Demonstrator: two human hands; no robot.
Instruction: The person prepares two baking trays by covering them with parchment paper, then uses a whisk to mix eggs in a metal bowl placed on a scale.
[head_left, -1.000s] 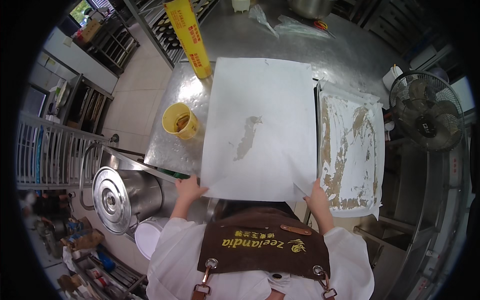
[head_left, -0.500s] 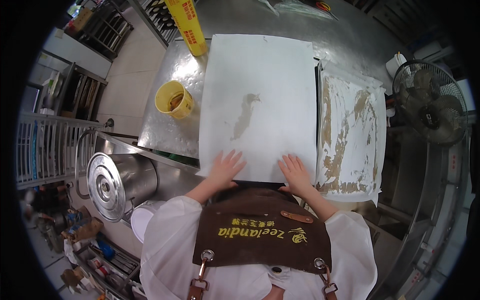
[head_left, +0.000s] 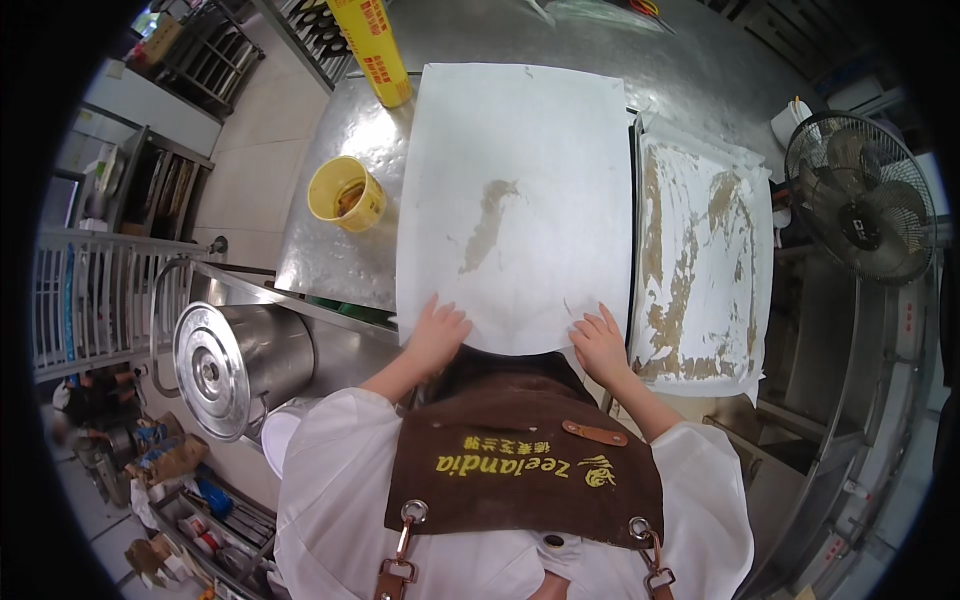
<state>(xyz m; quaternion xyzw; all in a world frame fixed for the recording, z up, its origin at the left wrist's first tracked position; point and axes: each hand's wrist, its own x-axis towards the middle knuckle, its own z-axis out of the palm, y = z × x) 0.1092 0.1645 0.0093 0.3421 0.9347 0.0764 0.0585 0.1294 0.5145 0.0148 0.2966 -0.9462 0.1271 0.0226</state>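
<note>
A large white sheet of baking paper (head_left: 560, 160) with a damp-looking brownish patch spreads out in front of me. At its near left corner, my left hand (head_left: 437, 337) has its fingers bent over the edge, closed on the paper. My right hand (head_left: 597, 348) grips the near right corner in the same way, its fingers on top. Between my hands the near edge bows toward my apron, and small creases show by the right fingers. My thumbs are mostly hidden. What lies under the sheet is covered; a dark edge shows along its right side.
Right of the sheet lies a paper-lined tray (head_left: 700, 270) with brown residue. A yellow tub (head_left: 346, 194) and a yellow roll box (head_left: 372, 50) stand left on the metal table (head_left: 330, 255). A fan (head_left: 858, 200) is at right, a lidded steel pot (head_left: 240, 365) at lower left.
Both hands have gone from lying flat with spread fingers to bent fingers closed on the near corners. The sheet's near edge now curves and sits slightly farther from me.
</note>
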